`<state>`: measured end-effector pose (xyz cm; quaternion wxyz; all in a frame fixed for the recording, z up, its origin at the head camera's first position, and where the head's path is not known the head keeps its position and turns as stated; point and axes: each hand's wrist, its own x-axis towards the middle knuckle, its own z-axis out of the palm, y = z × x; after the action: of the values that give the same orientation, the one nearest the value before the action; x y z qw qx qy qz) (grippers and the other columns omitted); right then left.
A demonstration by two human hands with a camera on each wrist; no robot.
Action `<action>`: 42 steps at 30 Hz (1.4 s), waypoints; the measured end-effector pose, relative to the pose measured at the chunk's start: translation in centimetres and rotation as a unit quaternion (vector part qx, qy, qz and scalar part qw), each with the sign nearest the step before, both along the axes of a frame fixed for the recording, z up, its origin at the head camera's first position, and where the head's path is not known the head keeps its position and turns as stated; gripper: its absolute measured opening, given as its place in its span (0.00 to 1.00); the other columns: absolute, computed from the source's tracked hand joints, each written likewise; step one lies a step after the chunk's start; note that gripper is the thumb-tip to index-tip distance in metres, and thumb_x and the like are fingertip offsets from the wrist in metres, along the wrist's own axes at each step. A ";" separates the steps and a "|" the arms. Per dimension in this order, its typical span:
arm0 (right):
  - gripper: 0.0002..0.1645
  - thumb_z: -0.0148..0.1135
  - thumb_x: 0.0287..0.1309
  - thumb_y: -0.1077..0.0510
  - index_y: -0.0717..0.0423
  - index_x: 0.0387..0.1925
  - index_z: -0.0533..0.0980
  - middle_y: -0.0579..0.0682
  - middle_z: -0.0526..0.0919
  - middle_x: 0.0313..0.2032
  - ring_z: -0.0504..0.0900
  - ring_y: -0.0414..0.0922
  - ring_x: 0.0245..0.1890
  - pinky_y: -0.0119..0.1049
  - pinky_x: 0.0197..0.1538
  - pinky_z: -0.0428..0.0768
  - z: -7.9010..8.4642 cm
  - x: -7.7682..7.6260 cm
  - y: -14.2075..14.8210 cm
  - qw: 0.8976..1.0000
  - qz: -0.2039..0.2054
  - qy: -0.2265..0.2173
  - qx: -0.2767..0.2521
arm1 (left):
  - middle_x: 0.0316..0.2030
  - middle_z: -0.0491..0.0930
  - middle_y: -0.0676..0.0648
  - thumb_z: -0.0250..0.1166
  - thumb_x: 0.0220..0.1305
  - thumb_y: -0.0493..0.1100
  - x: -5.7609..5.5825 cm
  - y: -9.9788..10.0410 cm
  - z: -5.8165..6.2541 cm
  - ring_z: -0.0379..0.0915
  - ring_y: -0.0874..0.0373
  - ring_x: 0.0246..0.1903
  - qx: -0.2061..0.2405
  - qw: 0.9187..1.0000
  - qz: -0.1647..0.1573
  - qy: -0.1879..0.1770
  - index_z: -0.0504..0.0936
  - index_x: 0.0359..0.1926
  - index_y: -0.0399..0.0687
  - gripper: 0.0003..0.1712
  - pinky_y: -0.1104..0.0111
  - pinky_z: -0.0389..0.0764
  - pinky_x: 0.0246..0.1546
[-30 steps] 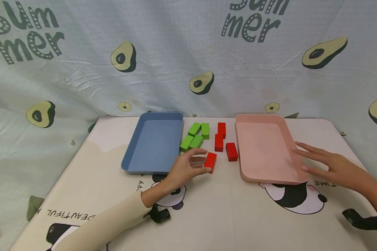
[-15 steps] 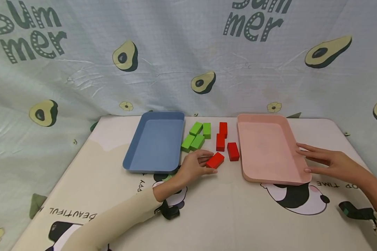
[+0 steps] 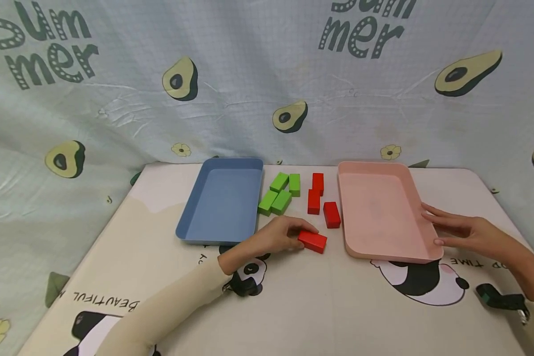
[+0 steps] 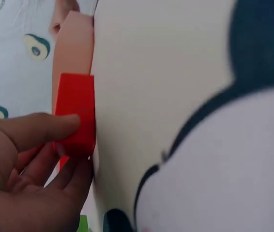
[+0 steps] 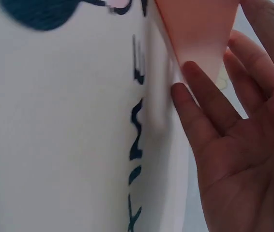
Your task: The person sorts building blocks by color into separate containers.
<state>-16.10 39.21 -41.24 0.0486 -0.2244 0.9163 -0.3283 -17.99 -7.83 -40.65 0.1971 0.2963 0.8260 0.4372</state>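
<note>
My left hand (image 3: 279, 235) pinches a red block (image 3: 312, 241) at its left end, low over the table in front of the other blocks. In the left wrist view the thumb presses on one face of that block, and the fingers lie under and behind it. Three more red blocks (image 3: 332, 215) lie behind it, beside the pink tray (image 3: 384, 254). Several green blocks (image 3: 282, 201) form a group next to the blue tray (image 3: 220, 243). My right hand (image 3: 476, 235) rests its fingertips along the pink tray's right wall, fingers fairly straight.
A cream cloth with printed pandas covers the table (image 3: 320, 306). Behind the trays hangs a pale curtain (image 3: 236, 128) with avocado prints. A black wrist-worn device (image 3: 500, 297) shows below the right hand, another below the left.
The red block in my left hand has turned from lengthwise to nearly crosswise and shifted slightly right and nearer. My left hand has moved right with it. The right hand stays at the pink tray.
</note>
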 end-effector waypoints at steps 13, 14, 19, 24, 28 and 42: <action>0.38 0.73 0.60 0.58 0.54 0.71 0.71 0.15 0.58 0.69 0.58 0.09 0.60 0.09 0.50 0.68 0.2 -0.1 -0.1 1.000 -0.005 -0.014 -0.013 | 0.52 0.85 0.50 0.75 0.59 0.33 -1.3 -0.1 0.1 0.78 0.61 0.51 -0.006 0.999 -0.006 -0.036 0.87 0.55 0.47 0.22 0.74 0.79 0.52; 0.38 0.73 0.60 0.58 0.54 0.71 0.71 0.15 0.58 0.69 0.58 0.09 0.60 0.09 0.50 0.68 0.2 -0.2 -0.1 1.000 -0.005 -0.014 -0.013 | 0.53 0.85 0.50 0.75 0.59 0.33 -1.3 0.0 0.1 0.77 0.60 0.53 -0.005 0.999 -0.007 -0.032 0.87 0.55 0.46 0.22 0.74 0.78 0.53; 0.38 0.74 0.59 0.57 0.54 0.70 0.72 0.15 0.59 0.68 0.59 0.09 0.60 0.08 0.50 0.67 0.4 -0.3 -0.1 1.000 -0.009 -0.012 -0.012 | 0.60 0.82 0.49 0.73 0.61 0.33 -1.4 0.0 0.0 0.71 0.56 0.65 0.020 0.999 -0.028 -0.014 0.86 0.57 0.44 0.21 0.71 0.76 0.61; 0.39 0.74 0.59 0.56 0.53 0.71 0.72 0.14 0.60 0.67 0.59 0.08 0.59 0.08 0.50 0.67 0.3 -0.2 -0.1 1.000 -0.020 -0.021 -0.011 | 0.63 0.79 0.48 0.71 0.63 0.33 -1.4 0.2 0.1 0.68 0.57 0.68 0.057 0.997 -0.050 -0.017 0.83 0.60 0.43 0.23 0.68 0.76 0.62; 0.38 0.74 0.59 0.55 0.53 0.70 0.72 0.14 0.59 0.67 0.59 0.08 0.59 0.09 0.49 0.67 0.1 -0.1 -0.1 0.999 -0.023 -0.020 -0.010 | 0.62 0.79 0.46 0.68 0.65 0.31 -1.5 0.5 0.5 0.72 0.57 0.65 0.095 0.994 -0.053 -0.030 0.80 0.63 0.41 0.25 0.69 0.76 0.62; 0.38 0.74 0.60 0.56 0.52 0.71 0.72 0.15 0.58 0.68 0.57 0.08 0.59 0.09 0.49 0.66 -0.3 -0.1 0.1 1.000 -0.021 -0.016 -0.007 | 0.53 0.84 0.46 0.72 0.63 0.34 -1.9 2.0 1.8 0.81 0.61 0.50 0.115 0.993 0.023 -0.016 0.84 0.58 0.44 0.22 0.71 0.83 0.51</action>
<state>-16.18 39.35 -41.55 0.0547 -0.1998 0.9177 -0.3389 -19.92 -5.87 -38.85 0.1646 0.2910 0.7736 0.5383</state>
